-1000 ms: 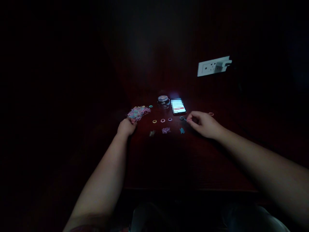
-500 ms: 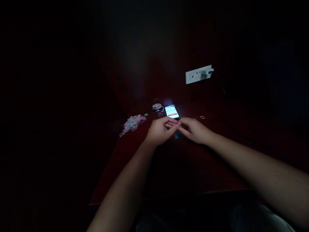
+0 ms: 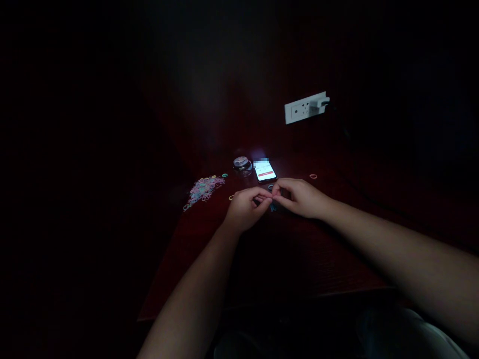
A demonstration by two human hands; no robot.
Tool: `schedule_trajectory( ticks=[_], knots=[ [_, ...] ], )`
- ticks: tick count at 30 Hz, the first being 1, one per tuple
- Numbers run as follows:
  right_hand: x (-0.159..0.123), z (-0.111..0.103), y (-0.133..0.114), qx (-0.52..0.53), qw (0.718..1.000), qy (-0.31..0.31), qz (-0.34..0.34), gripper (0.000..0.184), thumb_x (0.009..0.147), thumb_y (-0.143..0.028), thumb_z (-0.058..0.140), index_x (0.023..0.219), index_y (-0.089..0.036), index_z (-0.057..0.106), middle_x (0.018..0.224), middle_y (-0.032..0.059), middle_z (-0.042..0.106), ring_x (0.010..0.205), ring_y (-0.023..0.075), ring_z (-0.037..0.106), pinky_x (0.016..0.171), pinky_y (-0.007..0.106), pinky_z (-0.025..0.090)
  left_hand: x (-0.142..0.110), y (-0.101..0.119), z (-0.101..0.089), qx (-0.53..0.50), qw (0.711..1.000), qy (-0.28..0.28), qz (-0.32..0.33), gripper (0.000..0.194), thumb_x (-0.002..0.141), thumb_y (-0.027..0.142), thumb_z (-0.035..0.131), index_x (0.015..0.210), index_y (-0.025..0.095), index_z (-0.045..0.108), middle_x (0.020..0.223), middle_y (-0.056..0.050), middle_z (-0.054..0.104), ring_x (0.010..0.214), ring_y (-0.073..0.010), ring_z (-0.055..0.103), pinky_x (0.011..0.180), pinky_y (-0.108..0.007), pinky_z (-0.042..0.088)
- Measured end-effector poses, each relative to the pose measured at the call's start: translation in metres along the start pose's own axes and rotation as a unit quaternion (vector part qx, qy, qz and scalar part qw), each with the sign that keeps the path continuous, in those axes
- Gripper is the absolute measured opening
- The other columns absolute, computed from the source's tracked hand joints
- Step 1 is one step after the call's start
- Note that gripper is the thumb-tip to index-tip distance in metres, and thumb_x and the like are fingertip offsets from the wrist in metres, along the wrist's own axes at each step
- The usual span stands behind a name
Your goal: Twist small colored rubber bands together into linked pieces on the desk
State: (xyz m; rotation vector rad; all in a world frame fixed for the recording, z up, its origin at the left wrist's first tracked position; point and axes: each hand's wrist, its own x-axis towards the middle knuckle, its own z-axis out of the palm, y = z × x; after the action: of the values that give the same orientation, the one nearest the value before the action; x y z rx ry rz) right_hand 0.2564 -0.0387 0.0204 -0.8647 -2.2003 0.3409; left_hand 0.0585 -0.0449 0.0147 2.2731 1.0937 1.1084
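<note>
My left hand (image 3: 248, 204) and my right hand (image 3: 299, 197) meet at the fingertips over the table, each closed in a pinch. Whatever sits between the fingers is too small and dark to make out. Just under the fingertips lies a small blue piece (image 3: 273, 208), possibly looped bands. A pale blue-grey band (image 3: 270, 187) shows behind the fingers, and a yellow band (image 3: 231, 198) lies beside my left hand. Farther left is a heap of small coloured elastic bands (image 3: 204, 189), pink, purple, green and yellow.
A phone (image 3: 265, 172) with a lit screen lies behind my hands, next to a small clear jar with a lid (image 3: 242, 163). A pink band (image 3: 313, 176) lies to the right. On the wall is a white socket (image 3: 306, 108) with a plug. The dark red table (image 3: 179, 269) ends at left and front.
The fingertips have shifted slightly, and my left hand sits a little lower. The pale band behind the fingers and the yellow one at left now show more. The view has tilted slightly.
</note>
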Motion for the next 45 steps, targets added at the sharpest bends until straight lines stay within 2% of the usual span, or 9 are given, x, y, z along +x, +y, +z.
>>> schedule_trajectory(
  ticks=[5, 14, 30, 41, 45],
  knots=[
    [-0.0011, 0.0015, 0.0023, 0.017, 1.0, 0.009, 0.011, 0.005, 0.084, -0.02, 0.057, 0.084, -0.017, 0.061, 0.075, 0.0023, 0.061, 0.064, 0.0129, 0.052, 0.06, 0.025, 0.038, -0.0012, -0.0012, 0.0021, -0.019, 1.0, 0.017, 0.003, 0.012, 0.082, 0.023, 0.066, 0.093, 0.019, 0.071, 0.083, -0.002, 0.073, 0.07, -0.0117, 0.066, 0.056, -0.02, 0.049],
    [-0.0006, 0.0016, -0.0019, 0.038, 0.999, 0.027, 0.01, 0.003, 0.084, -0.018, 0.055, 0.083, -0.017, 0.058, 0.072, 0.0012, 0.056, 0.061, 0.0117, 0.049, 0.056, 0.024, 0.037, -0.0024, 0.0029, -0.0023, 0.033, 0.997, 0.071, 0.019, 0.008, 0.083, 0.023, 0.065, 0.088, 0.02, 0.07, 0.081, -0.002, 0.072, 0.068, -0.012, 0.064, 0.058, -0.022, 0.049],
    [-0.0019, 0.0009, 0.0022, 0.041, 0.998, 0.033, 0.019, 0.008, 0.09, -0.021, 0.051, 0.084, -0.018, 0.056, 0.077, 0.0031, 0.059, 0.068, 0.0151, 0.051, 0.062, 0.028, 0.039, -0.0022, 0.0014, -0.0022, 0.047, 0.996, 0.073, 0.026, 0.006, 0.084, 0.024, 0.064, 0.087, 0.02, 0.069, 0.082, 0.0, 0.07, 0.069, -0.0115, 0.061, 0.059, -0.023, 0.047],
    [-0.0017, 0.0025, 0.0049, 0.032, 0.998, 0.052, 0.014, 0.008, 0.09, -0.021, 0.05, 0.085, -0.018, 0.056, 0.079, 0.0039, 0.06, 0.071, 0.0162, 0.053, 0.065, 0.029, 0.04, -0.002, 0.0022, -0.0041, 0.059, 0.994, 0.086, 0.042, 0.006, 0.085, 0.023, 0.063, 0.084, 0.02, 0.068, 0.08, -0.001, 0.069, 0.071, -0.012, 0.062, 0.069, -0.025, 0.051],
    [-0.0015, 0.001, 0.004, 0.031, 0.999, 0.042, 0.012, 0.009, 0.09, -0.02, 0.049, 0.083, -0.019, 0.054, 0.078, 0.0039, 0.059, 0.071, 0.0168, 0.052, 0.065, 0.029, 0.04, -0.0013, -0.0025, -0.0051, 0.066, 0.992, 0.105, 0.024, 0.009, 0.086, 0.024, 0.06, 0.084, 0.02, 0.067, 0.082, -0.002, 0.069, 0.073, -0.0131, 0.062, 0.07, -0.027, 0.052]
  ],
)
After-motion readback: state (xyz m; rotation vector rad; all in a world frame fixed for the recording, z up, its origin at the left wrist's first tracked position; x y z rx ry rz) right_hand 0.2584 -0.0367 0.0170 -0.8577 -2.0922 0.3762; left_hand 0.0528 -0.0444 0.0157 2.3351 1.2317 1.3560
